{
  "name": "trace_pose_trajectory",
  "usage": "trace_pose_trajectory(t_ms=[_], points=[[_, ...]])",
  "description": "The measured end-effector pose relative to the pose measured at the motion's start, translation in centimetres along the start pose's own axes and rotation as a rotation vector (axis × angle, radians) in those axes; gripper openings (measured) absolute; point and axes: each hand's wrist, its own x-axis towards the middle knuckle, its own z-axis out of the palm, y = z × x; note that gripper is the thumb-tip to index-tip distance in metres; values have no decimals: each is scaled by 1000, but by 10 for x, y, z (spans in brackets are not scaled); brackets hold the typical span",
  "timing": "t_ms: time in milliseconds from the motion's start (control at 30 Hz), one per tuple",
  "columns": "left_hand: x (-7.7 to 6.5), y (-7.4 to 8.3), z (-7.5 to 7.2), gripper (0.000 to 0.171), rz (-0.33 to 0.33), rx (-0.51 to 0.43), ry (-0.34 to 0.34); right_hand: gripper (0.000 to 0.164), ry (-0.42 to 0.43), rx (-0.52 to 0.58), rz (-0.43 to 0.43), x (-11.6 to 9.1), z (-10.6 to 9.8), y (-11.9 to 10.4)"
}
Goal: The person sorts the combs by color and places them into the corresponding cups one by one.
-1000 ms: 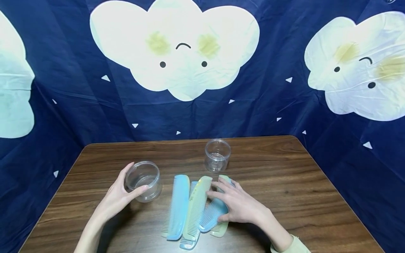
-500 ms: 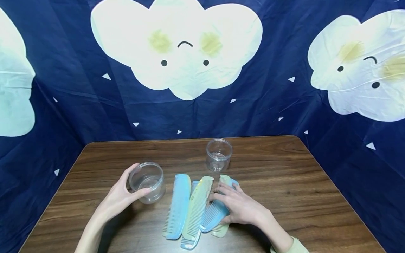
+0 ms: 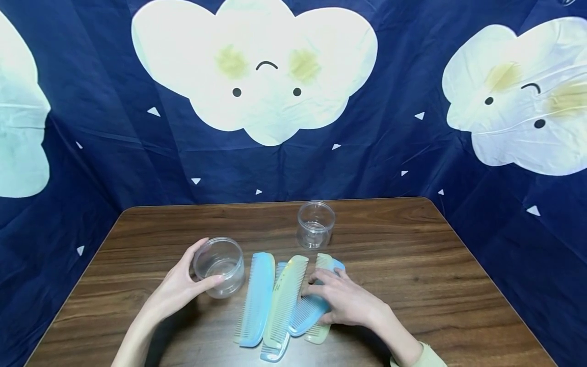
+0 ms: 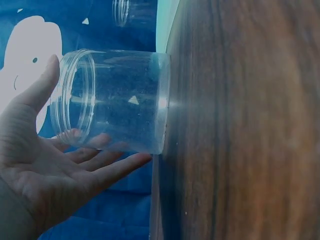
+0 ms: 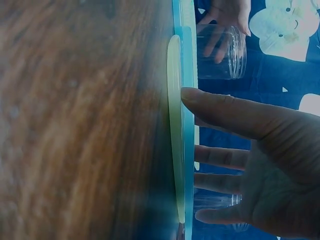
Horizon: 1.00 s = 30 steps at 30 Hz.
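Observation:
A clear plastic jar [image 3: 219, 267] stands upright at the left; my left hand [image 3: 176, 288] holds it, thumb on the near side and fingers round the far side. In the left wrist view the jar [image 4: 125, 100] has its ridged mouth by the thumb. To its right lies a pile of blue and yellow-green combs. My right hand [image 3: 346, 300] is spread over a blue comb [image 3: 308, 312] that overlaps a yellow-green comb [image 3: 317, 334]. In the right wrist view the thumb touches the combs' edge, and the fingers, fairly straight, reach over them.
Behind the combs, a second clear jar [image 3: 315, 227] stands near the far edge of the wooden table [image 3: 435, 275]. Another blue comb [image 3: 259, 298] and a yellow-green comb [image 3: 287, 300] lie left of the right hand. A dark blue cloud-print cloth [image 3: 275, 168] hangs behind the table.
My left hand and the jar in it have moved a little to the right, nearer the combs. The right hand stays over the same combs with only slight finger movement.

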Motion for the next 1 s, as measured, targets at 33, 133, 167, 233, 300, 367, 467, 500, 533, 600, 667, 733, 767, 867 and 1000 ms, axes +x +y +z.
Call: trace_pose_trajectory(t_ms=[33,133,167,233,300,367,467,500,533,600,667,733,767,867,1000], points=[[0,0,1,99,4,1,-3,63,1,-10,-5,0,0,0],[0,1,3,99,14,2,-10,61,-1,-35,-16,1,0,-1],[0,1,4,99,17,1,-11,61,-3,-39,-17,1,0,-1],[0,2,5,98,23,0,-14,59,-4,-49,-21,2,0,-1],[0,4,6,98,28,-3,-17,59,-5,-57,-26,2,-1,-1],[0,5,7,98,36,-7,-22,58,-6,-62,-30,2,-1,-1],[-1,8,8,97,50,-22,-29,58,-17,-65,-28,3,-1,-1],[-1,9,9,96,55,-28,-32,58,-23,-65,-26,3,-2,-1],[-1,10,10,96,59,-32,-33,58,-28,-63,-24,3,-2,-1],[-1,11,11,95,59,-39,-35,58,-36,-62,-22,2,-3,-2],[0,11,11,95,59,-43,-38,57,-39,-69,-23,2,-3,-2],[0,11,12,95,57,-45,-38,57,-39,-80,-29,2,-3,-3],[0,11,12,96,55,-44,-39,57,-41,-87,-31,2,-4,-4],[0,11,13,96,53,-38,-40,58,-44,-107,-35,2,-4,-6],[0,12,13,96,49,-39,-47,60,-51,-140,-34,2,-3,-8]])
